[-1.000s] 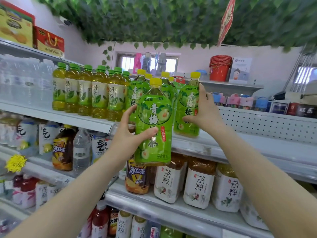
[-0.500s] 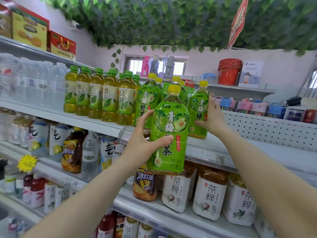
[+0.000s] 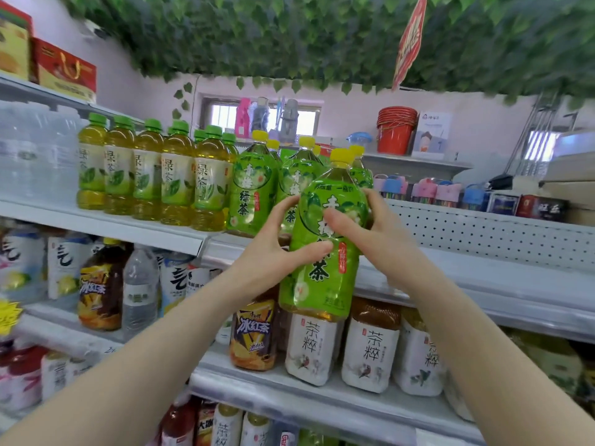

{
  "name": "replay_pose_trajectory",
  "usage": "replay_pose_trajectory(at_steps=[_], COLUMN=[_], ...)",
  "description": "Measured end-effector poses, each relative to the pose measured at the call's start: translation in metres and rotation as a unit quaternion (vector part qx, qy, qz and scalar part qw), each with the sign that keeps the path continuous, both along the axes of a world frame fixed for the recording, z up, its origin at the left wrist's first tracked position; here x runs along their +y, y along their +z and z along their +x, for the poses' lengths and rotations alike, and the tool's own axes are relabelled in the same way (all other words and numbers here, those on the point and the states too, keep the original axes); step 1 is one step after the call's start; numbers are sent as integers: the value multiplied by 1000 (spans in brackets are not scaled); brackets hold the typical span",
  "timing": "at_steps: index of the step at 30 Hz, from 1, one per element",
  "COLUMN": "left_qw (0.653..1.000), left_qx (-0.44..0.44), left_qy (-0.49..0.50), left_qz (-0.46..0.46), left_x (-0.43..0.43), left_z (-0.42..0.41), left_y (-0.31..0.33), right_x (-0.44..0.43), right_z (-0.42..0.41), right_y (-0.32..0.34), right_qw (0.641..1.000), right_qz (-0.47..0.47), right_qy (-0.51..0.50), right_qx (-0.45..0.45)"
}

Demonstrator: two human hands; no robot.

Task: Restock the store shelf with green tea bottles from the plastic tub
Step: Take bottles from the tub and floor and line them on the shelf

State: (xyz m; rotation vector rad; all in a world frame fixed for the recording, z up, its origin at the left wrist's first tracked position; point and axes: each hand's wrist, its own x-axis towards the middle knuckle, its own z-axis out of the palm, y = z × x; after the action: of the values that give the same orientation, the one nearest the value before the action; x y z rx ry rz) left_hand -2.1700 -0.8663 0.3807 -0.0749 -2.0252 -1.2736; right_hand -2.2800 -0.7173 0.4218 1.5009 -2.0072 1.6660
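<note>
A person's view of a store shelf (image 3: 106, 225) of drinks, with both bare arms reaching forward. The two hands hold one large green tea bottle (image 3: 322, 284) with a yellow cap. It is close to upright, in the air just in front of the shelf edge, and its base hangs below the shelf's level. The left hand (image 3: 270, 255) grips the bottle's left side, fingers (image 3: 285, 206) curled behind it and thumb across the front. The right hand (image 3: 380, 243) grips the right side, thumb lying over the label. Behind the bottle, matching yellow-capped green tea bottles (image 3: 251, 191) stand on the shelf. To their left is a row of green-capped tea bottles (image 3: 148, 178), then clear water bottles (image 3: 35, 152). White-labelled tea bottles (image 3: 310, 346) stand on the shelf below. Artificial leaves (image 3: 289, 33) cover the ceiling.
</note>
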Motion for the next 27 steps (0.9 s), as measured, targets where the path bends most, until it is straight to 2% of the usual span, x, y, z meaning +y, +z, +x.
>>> replay_pose_trajectory(at_steps=[3,5,8,11,20,24,27], left_qw=[996,984,941,902,859,856,853], left_qx=[-38,-40,-29,-30,-53,-49,-40], left_qy=[15,79,198,248,282,290,298], left_qz=[-84,-156,-274,-353,-424,-425,-427], left_x=[-13,-24,-40,-50,-63,-70,-70], left_z=[-1,-6,-17,-28,-47,-58,-67], left_y=[26,38,48,52,43,41,40], right_x=[8,12,14,7,-31,-35,-36], right_z=[-6,-14,-31,-48,-77,-84,-83], right_y=[17,33,55,70,52,43,42], right_qw=[999,998,995,993,981,974,951], right_qz=[-26,-30,-38,-37,33,59,72], right_qy=[-17,-59,-90,-110,-176,-204,-262], right_qx=[-7,23,30,25,73,84,149])
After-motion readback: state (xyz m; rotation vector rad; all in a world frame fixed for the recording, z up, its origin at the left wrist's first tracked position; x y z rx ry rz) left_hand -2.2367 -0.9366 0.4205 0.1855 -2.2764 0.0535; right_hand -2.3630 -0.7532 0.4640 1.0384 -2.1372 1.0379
